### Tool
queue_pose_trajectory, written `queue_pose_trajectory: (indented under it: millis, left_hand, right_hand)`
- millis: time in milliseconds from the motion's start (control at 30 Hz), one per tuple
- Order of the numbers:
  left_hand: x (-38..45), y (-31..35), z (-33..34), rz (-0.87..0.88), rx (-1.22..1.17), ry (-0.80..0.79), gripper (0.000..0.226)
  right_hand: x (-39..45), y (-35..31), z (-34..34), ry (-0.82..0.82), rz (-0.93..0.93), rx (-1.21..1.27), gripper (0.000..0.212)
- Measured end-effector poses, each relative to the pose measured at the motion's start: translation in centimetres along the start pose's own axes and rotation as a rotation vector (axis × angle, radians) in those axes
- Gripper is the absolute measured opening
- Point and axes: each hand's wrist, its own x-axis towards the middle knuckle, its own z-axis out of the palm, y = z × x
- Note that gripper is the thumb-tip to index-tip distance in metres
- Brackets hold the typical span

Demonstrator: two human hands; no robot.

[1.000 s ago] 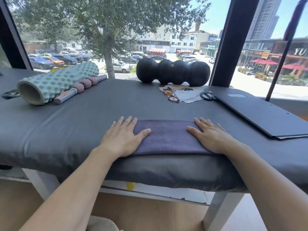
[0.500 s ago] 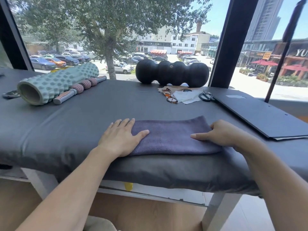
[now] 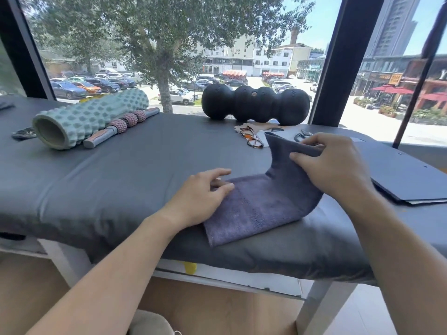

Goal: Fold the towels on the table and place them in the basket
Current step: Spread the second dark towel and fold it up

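A folded purple-grey towel (image 3: 261,206) lies near the front edge of the grey-covered table (image 3: 101,189). My right hand (image 3: 336,170) pinches the towel's right end and holds it lifted above the table, so the cloth bends upward. On the towel's left end rests my left hand (image 3: 200,199), its fingers loosely curled and pressing the cloth down. No basket is in view.
A mint foam roller (image 3: 89,122) and a massage stick (image 3: 121,128) lie at the back left. A black peanut roller (image 3: 256,103) sits by the window, with glasses (image 3: 252,139), scissors (image 3: 302,135) and a dark board (image 3: 408,180) to the right.
My right hand has gripped the towel's right end and raised it off the table toward the left. My left hand stays on the left end, its fingers curling.
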Motion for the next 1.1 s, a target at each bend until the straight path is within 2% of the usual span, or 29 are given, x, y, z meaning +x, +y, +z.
queue_pose_trajectory:
  millis: [133,300,400,533,600,733,833,1100]
  left_hand:
    - [0.9,-0.8,-1.3,-0.122,-0.232,0.141,0.032]
    - [1.0,-0.7,-2.1,-0.198,-0.366,0.089,0.038]
    - [1.1,-1.0,-2.0,-0.207,-0.413,0.143,0.039]
    - [1.3,-1.7,-1.5,-0.246,-0.481,0.225,0.054]
    - [1.4,-2.0,-1.5,-0.255,-0.499,0.242,0.054]
    - [1.7,-2.1,-1.7,-0.243,-0.556,0.314,0.049]
    - [1.9,-2.0,-2.0,-0.237,-0.605,0.349,0.045]
    - [2.0,-2.3,-2.2,-0.391,-0.639,0.303,0.032]
  right_hand:
    - [-2.7,-3.2,1.6,-0.010,-0.130,-0.045,0.021]
    - [-5.7,-5.0,4.0,-0.076,-0.242,-0.219,0.029]
    - [-7.2,-5.5,5.1,-0.107,-0.318,-0.306,0.034]
    - [-8.6,-5.5,6.3,-0.014,-0.459,-0.300,0.034]
    - [-8.9,-5.4,6.9,0.039,-0.513,-0.295,0.034]
    - [-9.3,-5.1,7.6,0.116,-0.552,-0.304,0.027]
    - [-9.8,-5.0,7.9,0.097,-0.571,-0.314,0.029]
    - [-10.8,-4.3,7.8,0.076,-0.613,-0.388,0.028]
